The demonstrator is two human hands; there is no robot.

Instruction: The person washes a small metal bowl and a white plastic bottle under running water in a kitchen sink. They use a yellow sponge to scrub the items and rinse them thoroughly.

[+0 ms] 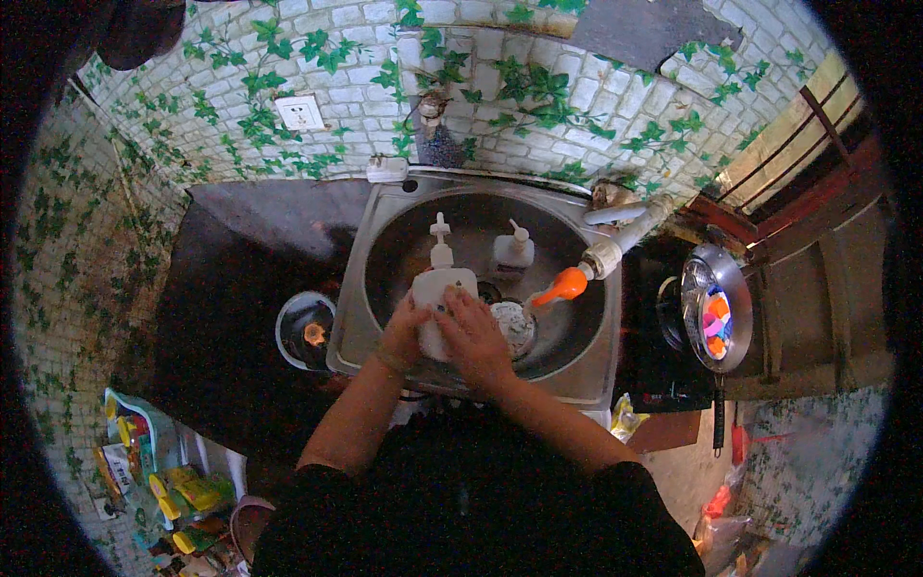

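Over the near side of the stainless steel sink (351, 317) I see a white pump bottle (447, 281) between my hands. My left hand (404, 328) grips its left side. Across its front lies my right hand (472, 332), fingers spread on the surface. A smaller white pump bottle (513, 252) stands farther back in the basin. Right of my right hand is a round container with whitish, foamy-looking contents (513, 324), under the orange nozzle (562, 286) of the tap. Water seems to run from the nozzle. The bottle's lower part is partly hidden by my hands.
A white-rimmed bowl or cup (283, 332) stands left of the sink. To the right, a metal pan (739, 324) with a strainer and colourful pieces rests by a dark stove (645, 360). A white plug adapter (387, 169) sits behind the sink. Packages fill a rack (173, 440) at lower left.
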